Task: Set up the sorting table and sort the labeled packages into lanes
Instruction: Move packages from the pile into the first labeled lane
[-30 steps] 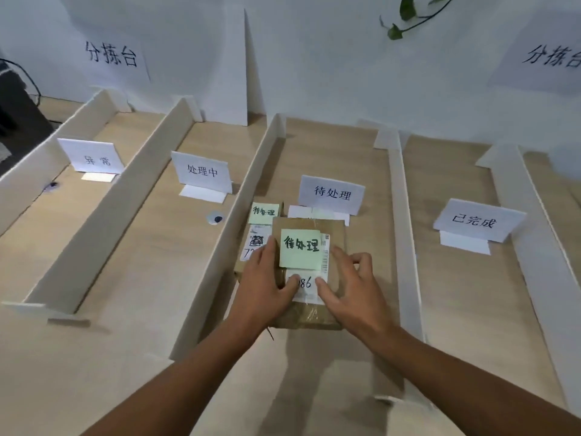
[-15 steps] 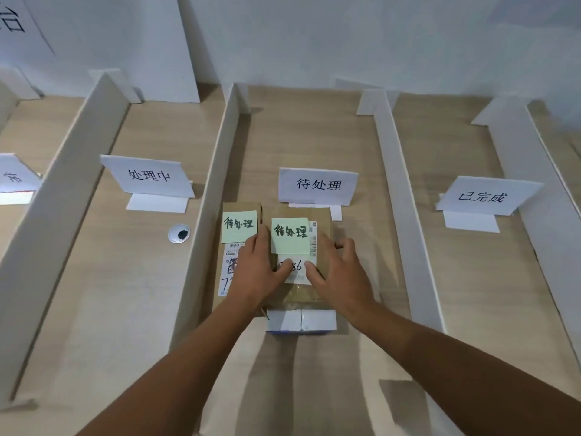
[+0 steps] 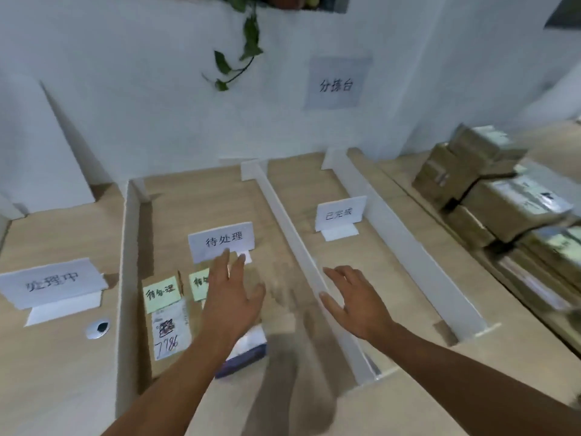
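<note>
Though the left hand (image 3: 234, 302) and right hand (image 3: 358, 305) hover spread, holding nothing, two labeled packages lie in a lane: the first package (image 3: 166, 313) just left of the left hand, the second package (image 3: 198, 287) under its palm. Dividers (image 3: 301, 256) and lane signs (image 3: 221, 243) stand, so setup looks finished; the stack (image 3: 490, 202) well beyond the right hand likely awaits sorting.

One head-worn camera looks forward and down across the counter (image 3: 56, 388) from its near edge, close above both forearms. The left grip (image 3: 231, 297) and right grip (image 3: 355, 300) sit mid-frame. Beyond them the wall (image 3: 141, 105) fills the top, and stacked boxes (image 3: 503, 209) lie blurred far right of the right grip.
</note>
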A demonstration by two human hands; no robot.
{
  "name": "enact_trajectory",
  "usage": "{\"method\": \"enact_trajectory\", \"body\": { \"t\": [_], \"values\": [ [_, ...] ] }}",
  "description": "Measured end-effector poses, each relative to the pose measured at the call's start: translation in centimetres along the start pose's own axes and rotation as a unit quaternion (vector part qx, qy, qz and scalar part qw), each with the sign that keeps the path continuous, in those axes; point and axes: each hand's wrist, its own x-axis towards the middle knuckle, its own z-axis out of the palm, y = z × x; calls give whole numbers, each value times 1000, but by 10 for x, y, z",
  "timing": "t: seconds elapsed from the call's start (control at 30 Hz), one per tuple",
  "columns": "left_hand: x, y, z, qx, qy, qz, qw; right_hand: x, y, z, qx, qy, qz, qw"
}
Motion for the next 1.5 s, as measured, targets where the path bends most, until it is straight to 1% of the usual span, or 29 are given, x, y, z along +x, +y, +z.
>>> {"method": "enact_trajectory", "body": {
  "t": [0.1, 0.2, 0.3, 0.43, 0.6, 0.77, 0.93, 1.13, 1.27, 1.4, 1.5],
  "values": [
    [-15, 81, 30, 14, -50, 126, 991, -68, 53, -59, -50, 42, 61, 996],
    [-51, 159, 77, 12, -102, 201, 974, -141, 95, -102, -68, 83, 121, 987],
    [-98, 234, 127, -10, -156, 255, 954, -219, 135, -134, -89, 116, 183, 972],
    [-157, 332, 184, -9, -189, 326, 926, -313, 198, -175, -107, 150, 250, 950],
    [-215, 447, 263, -16, -208, 362, 908, -406, 289, -231, -112, 187, 294, 931],
    [-267, 541, 348, -29, -225, 356, 906, -468, 386, -278, -88, 198, 302, 928],
    [-284, 594, 414, -23, -226, 338, 914, -489, 467, -296, -70, 174, 292, 938],
    [-249, 634, 507, -4, -238, 281, 930, -458, 580, -293, -32, 129, 266, 955],
    [-222, 655, 575, -17, -212, 247, 945, -422, 655, -279, -18, 87, 246, 965],
    [-207, 673, 625, -30, -224, 168, 960, -387, 717, -274, 9, 25, 226, 974],
    [-194, 675, 648, -26, -221, 111, 969, -363, 754, -270, 47, 0, 219, 975]
  ]
}}
